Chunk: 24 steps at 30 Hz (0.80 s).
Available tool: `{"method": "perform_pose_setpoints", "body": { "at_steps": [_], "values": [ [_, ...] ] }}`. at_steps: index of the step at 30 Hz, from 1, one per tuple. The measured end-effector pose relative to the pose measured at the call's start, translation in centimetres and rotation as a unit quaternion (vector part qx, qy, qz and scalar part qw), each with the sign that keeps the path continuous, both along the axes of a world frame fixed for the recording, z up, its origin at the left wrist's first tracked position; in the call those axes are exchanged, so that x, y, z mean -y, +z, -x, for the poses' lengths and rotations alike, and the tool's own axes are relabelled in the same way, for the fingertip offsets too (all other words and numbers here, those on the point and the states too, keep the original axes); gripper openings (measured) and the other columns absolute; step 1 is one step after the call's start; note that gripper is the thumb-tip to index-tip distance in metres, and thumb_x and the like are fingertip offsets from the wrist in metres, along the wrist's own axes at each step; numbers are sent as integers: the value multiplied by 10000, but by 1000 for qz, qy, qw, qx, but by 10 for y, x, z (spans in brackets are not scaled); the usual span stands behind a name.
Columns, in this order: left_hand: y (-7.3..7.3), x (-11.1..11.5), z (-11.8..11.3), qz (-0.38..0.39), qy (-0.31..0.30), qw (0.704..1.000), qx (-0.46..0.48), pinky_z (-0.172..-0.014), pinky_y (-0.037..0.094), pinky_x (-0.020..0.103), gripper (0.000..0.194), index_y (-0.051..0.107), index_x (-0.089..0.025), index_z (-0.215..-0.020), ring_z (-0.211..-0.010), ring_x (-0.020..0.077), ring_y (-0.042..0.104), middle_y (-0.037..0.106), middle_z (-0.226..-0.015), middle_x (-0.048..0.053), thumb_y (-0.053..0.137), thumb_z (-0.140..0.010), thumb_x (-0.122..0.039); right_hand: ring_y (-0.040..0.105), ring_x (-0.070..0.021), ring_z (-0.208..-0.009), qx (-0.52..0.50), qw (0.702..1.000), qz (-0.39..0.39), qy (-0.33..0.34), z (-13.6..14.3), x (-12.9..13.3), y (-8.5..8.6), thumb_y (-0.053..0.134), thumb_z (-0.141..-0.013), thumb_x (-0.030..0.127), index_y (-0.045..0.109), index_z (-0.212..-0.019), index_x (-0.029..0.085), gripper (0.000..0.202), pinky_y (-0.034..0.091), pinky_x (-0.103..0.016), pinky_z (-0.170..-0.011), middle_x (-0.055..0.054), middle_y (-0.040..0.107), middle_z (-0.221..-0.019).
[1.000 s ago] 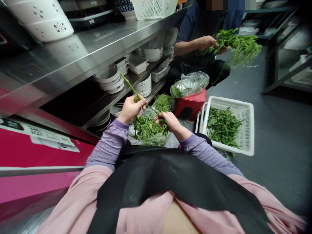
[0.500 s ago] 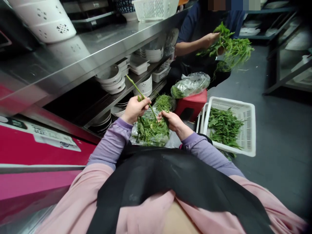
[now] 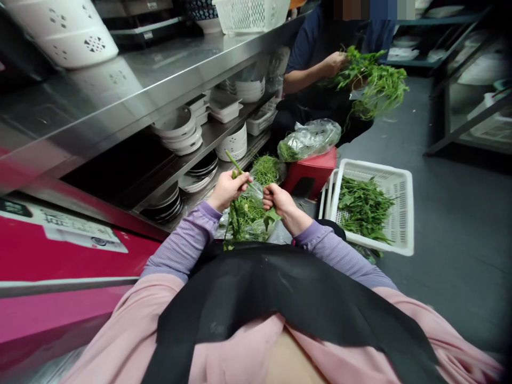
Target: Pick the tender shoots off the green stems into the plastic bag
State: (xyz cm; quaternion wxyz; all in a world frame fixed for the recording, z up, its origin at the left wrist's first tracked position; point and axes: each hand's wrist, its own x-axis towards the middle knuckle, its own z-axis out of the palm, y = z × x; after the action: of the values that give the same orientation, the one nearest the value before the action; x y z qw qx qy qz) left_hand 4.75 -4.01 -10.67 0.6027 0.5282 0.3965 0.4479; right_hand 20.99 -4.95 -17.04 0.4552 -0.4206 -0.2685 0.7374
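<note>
My left hand [image 3: 230, 189] pinches green stems; one stem points up past the fingers and leaves hang below. Close to its right, my right hand [image 3: 280, 202] is closed, with a green leaf hanging under its fingers. Beneath both hands lies a heap of greens [image 3: 248, 216] in a clear plastic bag. More thin greens [image 3: 266, 169] sit just beyond it. To the right, a white perforated basket [image 3: 404, 213] holds a pile of leafy stems [image 3: 364, 208].
A red stool [image 3: 310, 173] bears a plastic bag of greens [image 3: 312, 140]. Behind it, another person holds a bunch of greens [image 3: 372, 80]. At the left runs a steel counter [image 3: 168, 80], with stacked white bowls [image 3: 182, 133] on the shelf below.
The long stem at my left hand now sticks up less and no longer reaches across to my right hand. Fewer leaves hang between the hands. The view has shifted slightly.
</note>
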Motion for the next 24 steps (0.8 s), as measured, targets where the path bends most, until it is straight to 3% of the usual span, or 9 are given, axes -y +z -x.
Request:
{"method": "perform_pose_setpoints", "body": {
  "at_steps": [3,7,10,13,16,18,20,22,24],
  "values": [
    [0,-5,2,-11,41,998,-40,-336,180,187,271,624,-105,-694,-317,29,314,501,-486,-14,680,-778,-356,126,-43,-360,36,993,51,-99,-12,-14,-20,483,-797,297,263,-626,218,289,165,-167,-352,118,144,-409],
    [-11,-28,17,125,123,975,-138,-315,132,189,297,513,-120,-552,-264,35,264,402,-375,-36,680,-780,-212,167,-38,-354,65,997,1,-32,-18,-10,-32,656,-699,397,442,-716,197,293,191,-181,-361,138,190,-405],
    [-19,-42,23,165,158,963,-140,-313,164,178,301,489,-129,-581,-264,38,270,381,-385,-50,608,-843,-218,236,-48,-356,140,986,-79,52,-3,6,-23,711,-636,425,548,-820,173,352,201,-202,-374,124,287,-416],
    [-15,-46,16,156,177,968,-89,-319,210,168,311,535,-109,-666,-287,33,283,394,-447,-54,497,-918,-288,305,-55,-413,270,936,-190,119,22,18,-7,690,-657,435,616,-799,152,325,233,-213,-427,85,393,-453],
    [-3,-44,3,144,182,971,-52,-321,227,165,347,554,-97,-677,-314,34,321,400,-487,-46,494,-921,-337,357,-61,-513,337,892,-285,98,40,22,6,711,-630,400,596,-666,144,283,280,-212,-501,57,459,-520],
    [4,-41,-1,126,169,976,-49,-319,225,164,367,557,-97,-676,-331,35,337,403,-504,-41,532,-897,-388,359,-64,-515,309,905,-283,76,41,22,11,698,-642,387,552,-639,153,276,288,-212,-502,57,448,-520],
    [9,-39,1,102,132,985,-43,-318,225,164,388,568,-98,-686,-346,37,346,411,-520,-37,589,-849,-449,320,-64,-449,217,945,-229,85,31,20,13,667,-679,402,495,-655,178,283,270,-216,-455,73,383,-476],
    [13,-35,9,89,56,994,-25,-319,212,161,406,585,-104,-714,-353,34,334,408,-528,-40,656,-782,-497,261,-60,-382,100,975,-159,119,15,17,14,660,-691,414,417,-648,204,324,238,-216,-403,96,302,-440],
    [16,-31,17,85,-41,996,-4,-322,180,153,403,606,-111,-760,-350,21,298,403,-531,-49,732,-708,-490,242,-59,-350,8,983,-118,143,-3,14,13,667,-681,408,347,-609,217,380,223,-214,-374,100,259,-415]
  ]
}}
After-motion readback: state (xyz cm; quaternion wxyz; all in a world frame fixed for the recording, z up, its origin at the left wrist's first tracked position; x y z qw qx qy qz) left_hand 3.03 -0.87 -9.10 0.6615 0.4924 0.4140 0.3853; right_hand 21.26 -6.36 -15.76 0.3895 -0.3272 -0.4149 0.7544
